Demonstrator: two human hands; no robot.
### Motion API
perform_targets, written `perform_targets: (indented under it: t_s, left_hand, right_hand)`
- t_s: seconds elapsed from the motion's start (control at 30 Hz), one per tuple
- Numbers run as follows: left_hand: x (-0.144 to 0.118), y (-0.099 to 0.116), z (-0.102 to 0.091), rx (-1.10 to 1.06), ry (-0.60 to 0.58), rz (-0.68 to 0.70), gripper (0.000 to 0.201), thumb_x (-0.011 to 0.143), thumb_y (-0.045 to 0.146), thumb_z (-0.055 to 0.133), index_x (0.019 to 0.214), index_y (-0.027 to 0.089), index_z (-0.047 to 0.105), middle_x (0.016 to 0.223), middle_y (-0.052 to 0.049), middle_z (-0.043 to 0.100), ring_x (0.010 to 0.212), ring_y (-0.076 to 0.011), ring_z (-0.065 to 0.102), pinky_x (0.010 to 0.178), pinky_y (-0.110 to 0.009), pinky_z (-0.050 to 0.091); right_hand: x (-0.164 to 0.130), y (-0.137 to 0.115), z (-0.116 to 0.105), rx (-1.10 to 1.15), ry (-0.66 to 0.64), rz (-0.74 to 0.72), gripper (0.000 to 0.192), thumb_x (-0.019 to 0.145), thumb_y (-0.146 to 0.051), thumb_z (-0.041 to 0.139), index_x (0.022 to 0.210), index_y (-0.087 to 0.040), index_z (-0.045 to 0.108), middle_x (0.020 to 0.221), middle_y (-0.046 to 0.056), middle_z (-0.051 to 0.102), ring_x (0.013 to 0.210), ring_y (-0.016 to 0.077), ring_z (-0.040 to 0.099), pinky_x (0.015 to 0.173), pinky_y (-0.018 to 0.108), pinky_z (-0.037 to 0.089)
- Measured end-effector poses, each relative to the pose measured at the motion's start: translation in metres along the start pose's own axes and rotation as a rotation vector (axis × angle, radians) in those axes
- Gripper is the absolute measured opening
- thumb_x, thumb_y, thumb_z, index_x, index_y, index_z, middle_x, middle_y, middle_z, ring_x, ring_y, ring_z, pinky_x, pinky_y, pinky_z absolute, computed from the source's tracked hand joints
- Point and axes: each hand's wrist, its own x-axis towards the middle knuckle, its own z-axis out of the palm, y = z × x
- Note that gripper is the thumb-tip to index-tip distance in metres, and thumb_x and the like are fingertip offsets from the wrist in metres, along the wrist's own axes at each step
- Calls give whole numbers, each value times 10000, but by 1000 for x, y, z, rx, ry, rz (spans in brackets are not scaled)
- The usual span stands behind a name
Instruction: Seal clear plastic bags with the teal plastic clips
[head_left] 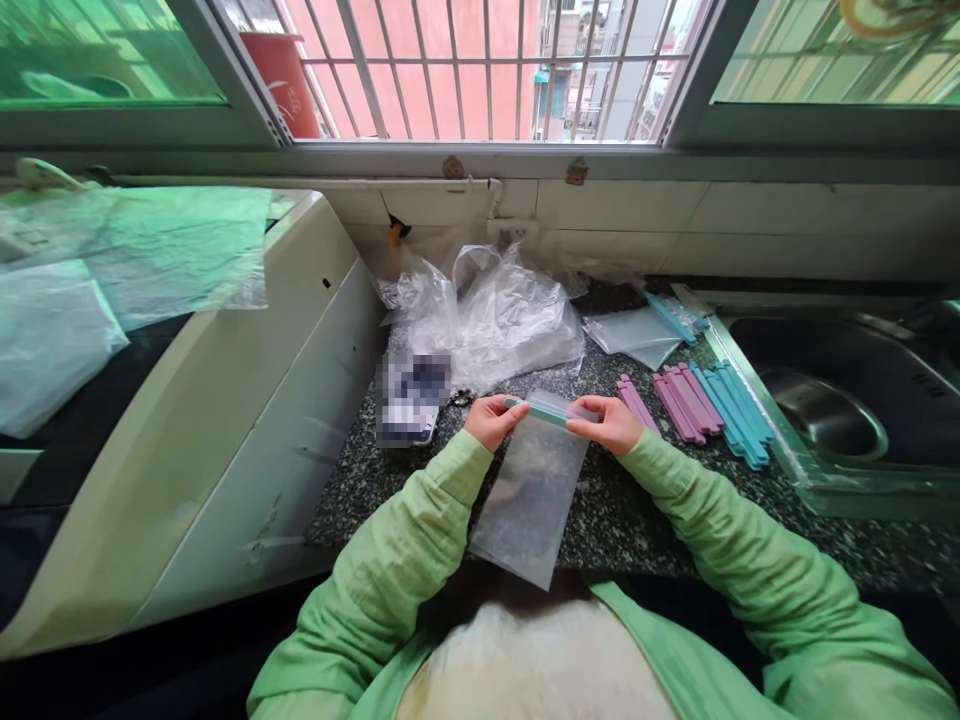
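Note:
A light blue bag sealing clip (549, 411) lies across the upper part of a clear plastic bag (529, 500). My left hand (491, 420) pinches one end of the clip. At the other end, my right hand (609, 422) grips the clip with thumb and fingers, together with the bag's edge. The bag hangs down from the clip over the front of the counter. Just right of my right hand lie pink bag clips (686, 403), and beside them blue bag clips (733, 412), several in all.
Crumpled clear plastic (510, 320) fills the counter's back. More flat bags (634, 335) lie right of it, with a blue clip across them. A phone-like item (412, 400), partly blurred, sits at left. A sink (825, 490) bounds the right, a white appliance (262, 430) the left.

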Motion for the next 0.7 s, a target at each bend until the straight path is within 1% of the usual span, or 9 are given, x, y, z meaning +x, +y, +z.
perform_targets:
  t_s: [0.2, 0.3, 0.5, 0.6, 0.7]
  left_hand:
    - [0, 0, 3, 0, -7, -16, 444, 416, 531, 709, 546, 129, 570, 339, 79, 383, 318, -37, 321, 356, -196, 250]
    - [1, -1, 1, 28, -50, -33, 452, 411, 546, 704, 502, 132, 546, 346, 75, 386, 329, -36, 320, 364, -197, 246]
    - [1, -1, -1, 152, -189, -99, 415, 441, 500, 706, 546, 107, 622, 360, 62, 403, 375, -34, 285, 392, -202, 187]
    - [1, -1, 0, 160, -216, -102, 393, 448, 487, 703, 512, 111, 608, 347, 65, 384, 383, -35, 278, 403, -207, 181]
    - [3, -4, 1, 162, -210, -86, 397, 445, 487, 698, 489, 111, 576, 357, 66, 380, 395, -35, 286, 416, -205, 189]
  right_hand:
    - [-2, -4, 1, -51, -17, -22, 372, 534, -497, 636, 619, -141, 572, 516, -26, 484, 484, 77, 392, 473, 222, 305]
    - [-3, -5, 1, -38, -3, -35, 386, 540, -517, 629, 610, -142, 566, 507, -26, 473, 476, 75, 380, 462, 221, 292]
    - [-2, -5, -6, -3, 58, -45, 406, 527, -528, 640, 607, -137, 565, 510, -23, 467, 472, 72, 374, 451, 221, 285]
    - [-2, -4, -9, 10, 90, -50, 401, 522, -517, 647, 604, -133, 568, 505, -24, 467, 464, 68, 368, 444, 219, 281]
    - [-2, -4, -10, 17, 109, -61, 383, 527, -501, 647, 597, -132, 570, 491, -28, 460, 453, 65, 361, 440, 220, 276]
